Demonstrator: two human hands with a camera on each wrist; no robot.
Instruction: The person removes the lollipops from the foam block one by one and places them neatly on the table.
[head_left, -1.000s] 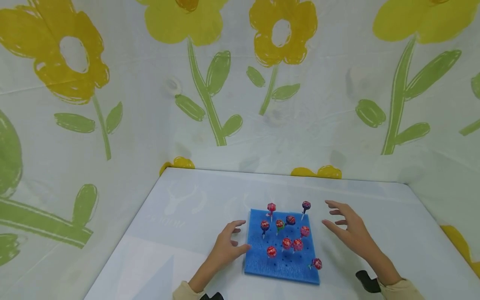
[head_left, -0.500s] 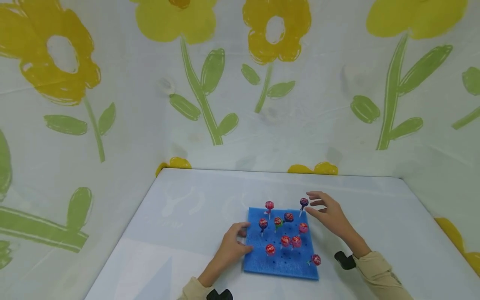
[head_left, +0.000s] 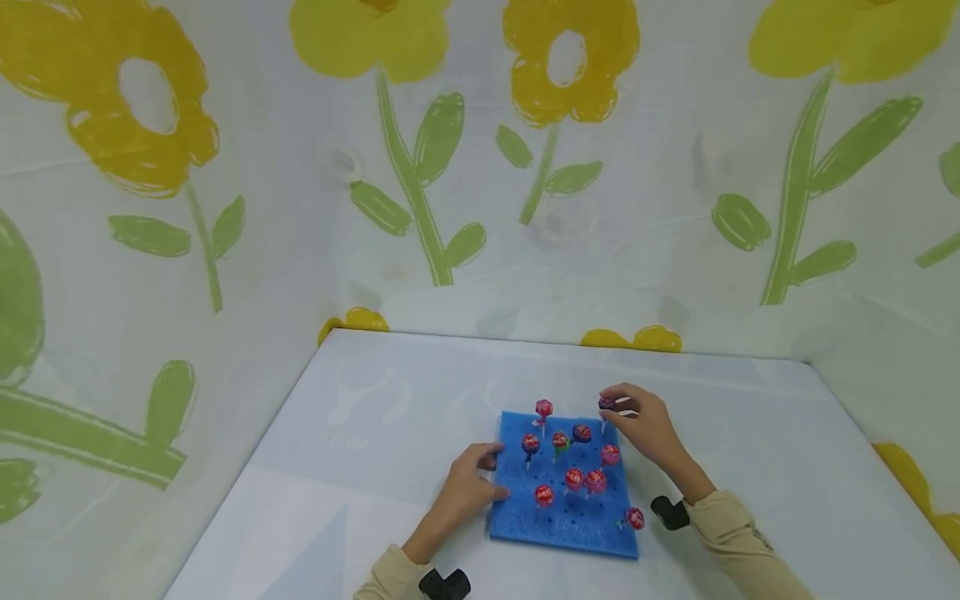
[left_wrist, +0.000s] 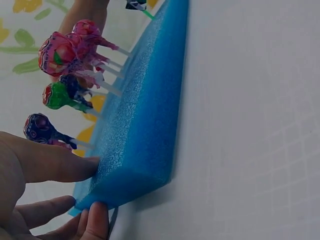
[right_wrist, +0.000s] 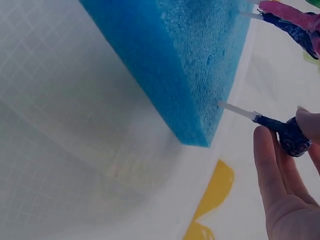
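Note:
A blue foam board (head_left: 517, 527) lies on the white table with several wrapped lollipops standing in it on their white sticks. My left hand (head_left: 461, 487) grips the board's left edge; in the left wrist view the thumb (left_wrist: 55, 160) presses the top and fingers lie against the side. At the far right corner, my right hand (head_left: 647, 425) pinches the wrapped head of a dark blue lollipop (right_wrist: 294, 137). Its stick is still in the foam in the right wrist view. A red lollipop (head_left: 543, 497) stands near the board's front, nearest my left hand.
At the board's right front edge a lollipop (head_left: 634, 518) leans outward. Small holes dot the foam between the sticks. White table surface (head_left: 360, 467) surrounds the board, and a flower-patterned cloth (head_left: 660, 250) hangs behind and at the sides.
My right hand has come in from the right to the far corner and taken hold of the dark lollipop. My left hand has moved slightly right onto the board's edge.

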